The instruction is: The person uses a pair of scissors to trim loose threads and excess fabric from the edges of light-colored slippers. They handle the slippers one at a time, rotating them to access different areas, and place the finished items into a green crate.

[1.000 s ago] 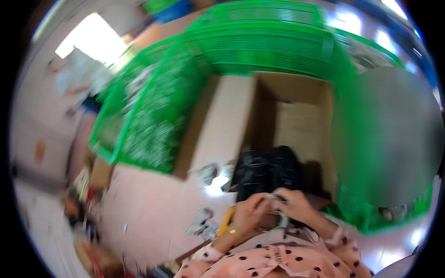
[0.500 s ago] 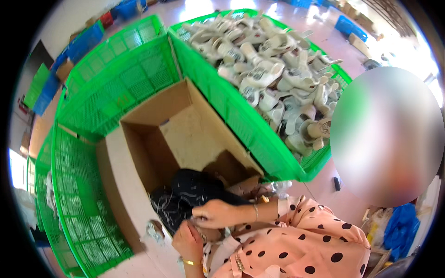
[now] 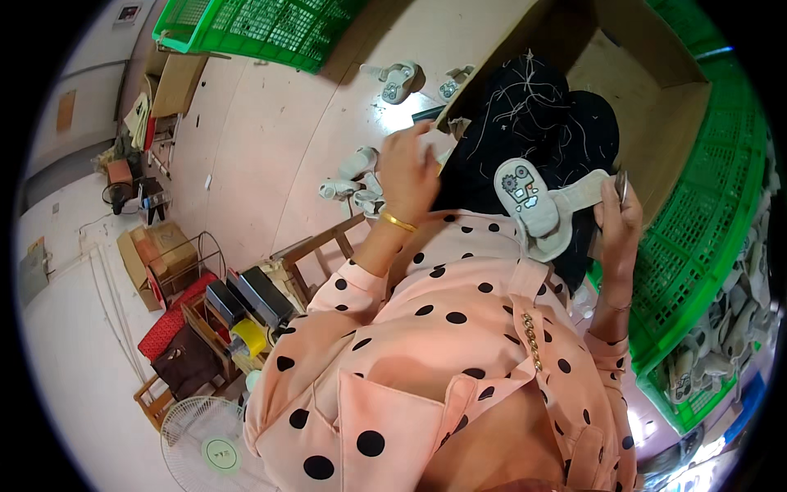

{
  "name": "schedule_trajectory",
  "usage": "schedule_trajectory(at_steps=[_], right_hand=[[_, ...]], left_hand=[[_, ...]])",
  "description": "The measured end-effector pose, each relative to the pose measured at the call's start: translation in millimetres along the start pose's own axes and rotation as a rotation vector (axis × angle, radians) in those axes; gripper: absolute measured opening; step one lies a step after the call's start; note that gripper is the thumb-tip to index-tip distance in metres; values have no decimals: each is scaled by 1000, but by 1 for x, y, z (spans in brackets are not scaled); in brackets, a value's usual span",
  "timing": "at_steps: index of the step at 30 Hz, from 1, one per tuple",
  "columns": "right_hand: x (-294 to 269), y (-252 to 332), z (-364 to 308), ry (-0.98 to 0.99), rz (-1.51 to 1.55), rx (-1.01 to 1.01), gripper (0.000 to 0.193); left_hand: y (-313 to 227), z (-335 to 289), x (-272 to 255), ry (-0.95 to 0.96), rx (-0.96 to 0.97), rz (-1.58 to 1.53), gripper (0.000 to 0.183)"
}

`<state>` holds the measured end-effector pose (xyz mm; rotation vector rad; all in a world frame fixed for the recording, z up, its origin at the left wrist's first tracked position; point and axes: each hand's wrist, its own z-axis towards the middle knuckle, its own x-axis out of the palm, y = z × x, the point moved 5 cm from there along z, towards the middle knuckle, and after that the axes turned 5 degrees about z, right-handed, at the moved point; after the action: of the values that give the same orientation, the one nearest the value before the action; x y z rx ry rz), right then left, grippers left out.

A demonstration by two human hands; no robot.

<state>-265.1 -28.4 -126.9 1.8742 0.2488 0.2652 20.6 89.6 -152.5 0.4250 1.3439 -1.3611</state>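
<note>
A small pale grey child's shoe (image 3: 529, 199) with a cartoon vehicle on its front lies over my dark trousers (image 3: 525, 107), which have loose threads on them. Its strap (image 3: 580, 192) stretches to my right hand (image 3: 620, 223), whose fingers are closed at the strap's end. A shiny metal piece (image 3: 621, 187), perhaps a small thread cutter, juts up from the same hand; its full shape is hidden. My left hand (image 3: 407, 176) is raised at the box's near corner, fingers partly spread, with nothing visible in them. Several similar shoes (image 3: 361, 184) lie on the floor beside it.
A cardboard box (image 3: 656, 123) stands beyond my knees, with a green plastic crate (image 3: 705, 238) along its right side. More pale shoes (image 3: 713, 348) fill a crate at lower right. At left are a wooden chair (image 3: 320, 246), a fan (image 3: 217, 451) and cartons (image 3: 160, 254).
The view has swung left and down toward my lap. My hands, close together before, are now apart, left raised to the left. The shoe and its strap now show clearly.
</note>
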Motion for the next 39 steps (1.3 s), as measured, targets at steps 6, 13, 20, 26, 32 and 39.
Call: schedule_trajectory(at_steps=[6, 13, 20, 26, 32, 39], right_hand=[[-3, 8, 2, -66, -99, 36, 21], [-8, 10, 0, 119, -81, 55, 29], [-4, 17, -3, 80, -248, -72, 35], [-5, 19, 1, 124, -190, -23, 37], [-6, 13, 9, 91, -36, 55, 35], [-11, 3, 15, 52, 30, 56, 31]], left_hand=[[42, -7, 5, 20, -559, -746, 31], [-142, 40, 24, 343, 343, -602, 24], [-155, 43, 43, 213, 425, -616, 10], [-139, 59, 46, 322, 312, -644, 10], [-124, 38, 66, 795, -45, -966, 25], [-134, 29, 64, 586, 176, -724, 15]])
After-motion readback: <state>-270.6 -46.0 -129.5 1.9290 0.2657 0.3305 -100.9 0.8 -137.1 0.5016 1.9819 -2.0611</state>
